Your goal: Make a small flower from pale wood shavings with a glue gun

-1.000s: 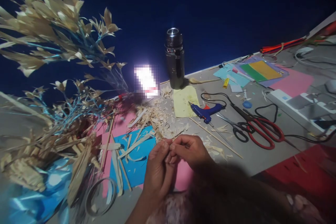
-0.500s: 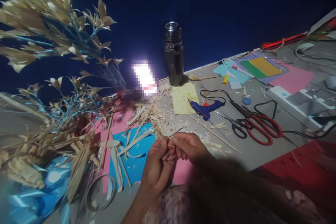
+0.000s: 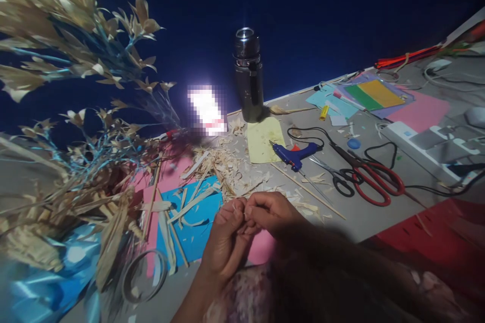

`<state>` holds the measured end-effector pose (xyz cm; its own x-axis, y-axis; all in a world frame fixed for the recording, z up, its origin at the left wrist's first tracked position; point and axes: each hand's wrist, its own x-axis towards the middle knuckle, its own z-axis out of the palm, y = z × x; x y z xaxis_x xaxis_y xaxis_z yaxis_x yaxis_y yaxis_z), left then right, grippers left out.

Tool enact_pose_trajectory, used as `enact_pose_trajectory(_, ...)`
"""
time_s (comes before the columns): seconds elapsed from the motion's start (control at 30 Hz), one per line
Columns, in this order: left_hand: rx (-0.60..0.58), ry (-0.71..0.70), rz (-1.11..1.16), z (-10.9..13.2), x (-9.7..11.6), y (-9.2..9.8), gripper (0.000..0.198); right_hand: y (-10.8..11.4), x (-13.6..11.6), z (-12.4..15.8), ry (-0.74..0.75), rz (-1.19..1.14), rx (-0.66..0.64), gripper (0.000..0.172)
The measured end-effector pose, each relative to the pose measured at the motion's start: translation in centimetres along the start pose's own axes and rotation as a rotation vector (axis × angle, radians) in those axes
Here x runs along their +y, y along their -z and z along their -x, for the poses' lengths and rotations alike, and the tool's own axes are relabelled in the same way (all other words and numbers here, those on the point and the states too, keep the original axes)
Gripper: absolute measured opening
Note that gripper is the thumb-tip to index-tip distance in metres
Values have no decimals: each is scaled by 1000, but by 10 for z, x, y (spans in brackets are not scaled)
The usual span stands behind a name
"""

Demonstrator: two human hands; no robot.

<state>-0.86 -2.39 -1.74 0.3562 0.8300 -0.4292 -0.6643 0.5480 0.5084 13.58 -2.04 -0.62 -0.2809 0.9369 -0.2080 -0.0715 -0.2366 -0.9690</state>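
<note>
Fingertips point(image 3: 238, 208) of both hands meet at one spot, pressed together in a pinch; what lies between them is too small to make out. Left hand point(image 3: 225, 242) is curled, thumb side up against the right hand point(image 3: 275, 217), whose fingers fold inward. Both are held over a pink sheet point(image 3: 263, 248) at the near edge of the table point(image 3: 364, 222). Straw shavings point(image 3: 223, 166) — a loose heap — lie just beyond the fingertips, with longer strips spilling onto a blue sheet point(image 3: 197, 232) to the left. Right of the hands a thin wooden skewer point(image 3: 306, 191) runs diagonally. Past it is a blue glue gun point(image 3: 293, 154), nozzle at the edge of a yellow sheet point(image 3: 261, 141), then red-handled scissors point(image 3: 375, 181) farther right. A dark flask point(image 3: 248, 75) stands upright at the far edge. Far left — tall straw-leaf branches point(image 3: 76, 50) with blue stems. A clear tape ring point(image 3: 146, 275) lies near left.
</note>
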Motion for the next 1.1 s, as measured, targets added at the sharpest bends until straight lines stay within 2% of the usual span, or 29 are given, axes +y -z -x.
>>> enact_pose_trajectory(0.13, 32, 6, -76, 1, 1, 3, 26, 0, -2, -1, -10, 17, 28, 15)
enact_pose_trajectory(0.23, 89, -53, -236, 2, 3, 2, 30, 3, -3, -1, -9, 122, 56, 14)
enact_pose_trajectory(0.4, 187, -429, -840, 9, 9, 1, 22, 8, -1, -2, 28, 213, 58, 16)
enact_pose_trajectory(0.47, 189, -519, -972, 11, 10, 1, 23, 9, -1, -2, 21, 210, 51, 17)
enact_pose_trajectory(0.53, 185, -475, -906, 11, 10, 1, 25, 10, -3, 0, 19, 171, 55, 17)
enact_pose_trajectory(0.67, 87, -152, -443, 6, 6, -1, 30, 9, -8, 3, -2, -10, 54, 10)
enact_pose_trajectory(0.73, 43, -58, -297, 4, 4, -3, 29, 7, -8, 4, -25, -68, 48, 12)
enact_pose_trajectory(0.87, 10, -35, -203, 1, -2, -5, 28, 2, 3, 0, 8, -173, 42, 15)
enact_pose_trajectory(0.97, -6, -33, -237, 2, -4, -4, 27, 2, 12, -4, 30, -216, 41, 21)
enact_pose_trajectory(1.03, 25, -56, -291, 3, -2, -4, 27, 3, 13, -5, 32, -194, 46, 24)
enact_pose_trajectory(1.1, 122, -143, -324, 6, 2, -3, 27, 5, 10, -5, 44, -107, 76, 23)
